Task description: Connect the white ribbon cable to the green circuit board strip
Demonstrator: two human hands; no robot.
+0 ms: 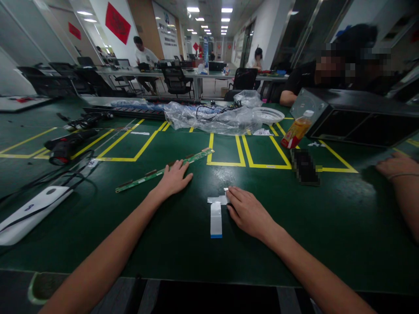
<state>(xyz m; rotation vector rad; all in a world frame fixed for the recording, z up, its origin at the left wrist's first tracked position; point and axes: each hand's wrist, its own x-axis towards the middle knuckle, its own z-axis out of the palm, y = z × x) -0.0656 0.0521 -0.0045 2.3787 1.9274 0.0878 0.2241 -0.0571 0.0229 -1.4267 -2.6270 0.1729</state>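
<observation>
Left hand [174,179]: fingers spread, unclenched, resting on a narrow green circuit board [142,179] that extends to both sides. Right hand [248,210]: fingertips at a white ribbon cable [216,217] (blue-edged) just left of it; cannot tell whether pinched. Beyond right hand, rightward: phone [307,168], bottle [297,129]. Beyond both hands, across the table [183,253]: crumpled plastic wrap [196,117]. Well left of left hand: white device [36,211].

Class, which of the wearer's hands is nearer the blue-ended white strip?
Right: the right hand is at the white strip, near its top; the left hand is farther, on the circuit board.
</observation>
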